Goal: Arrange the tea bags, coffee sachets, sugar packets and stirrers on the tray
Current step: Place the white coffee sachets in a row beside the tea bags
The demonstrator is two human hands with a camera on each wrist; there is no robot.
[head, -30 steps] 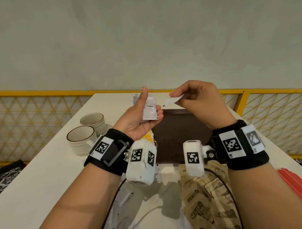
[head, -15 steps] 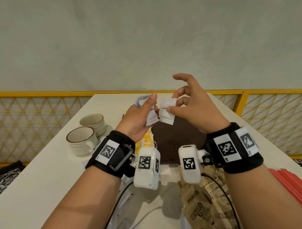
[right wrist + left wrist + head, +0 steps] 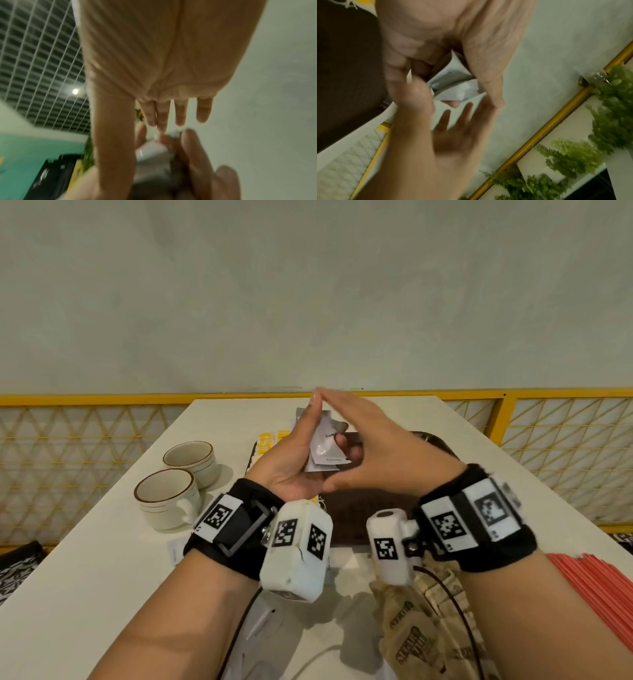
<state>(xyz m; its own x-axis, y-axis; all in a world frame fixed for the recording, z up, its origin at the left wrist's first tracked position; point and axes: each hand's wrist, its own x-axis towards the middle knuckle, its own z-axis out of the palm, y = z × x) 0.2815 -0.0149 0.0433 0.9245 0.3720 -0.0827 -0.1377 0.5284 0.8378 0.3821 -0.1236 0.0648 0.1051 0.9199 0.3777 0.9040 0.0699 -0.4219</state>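
White foil coffee sachets (image 3: 324, 447) sit in a small stack in the person's left hand (image 3: 295, 461), thumb and curled fingers closed round them, held up above the far-left part of the dark brown tray (image 3: 373, 505) on the white table (image 3: 102, 549). From the head view the right hand (image 3: 371, 455) has its fingers straight and flat, slanting toward the left fingertips so the two hands nearly meet in a peak above the sachets; it grips nothing. Yellow tea bags (image 3: 269, 440) lie at the tray's far-left corner, brown sugar packets (image 3: 414, 631) are heaped on the near side of the table right of centre, and red stirrers (image 3: 596, 594) lie at the near right edge. Two cream cups (image 3: 178, 484) stand to the left, well apart from the tray. At the left wrist, the left hand (image 3: 440, 44) pinches the pale sachets (image 3: 453, 83) between thumb and fingers, with the right hand (image 3: 447, 136) blurred and spread just beyond. At the right wrist, the right hand (image 3: 164, 65) shows extended, slightly parted fingers (image 3: 181, 113) above the left hand (image 3: 192, 159), which wraps the blurred sachets (image 3: 154, 151).
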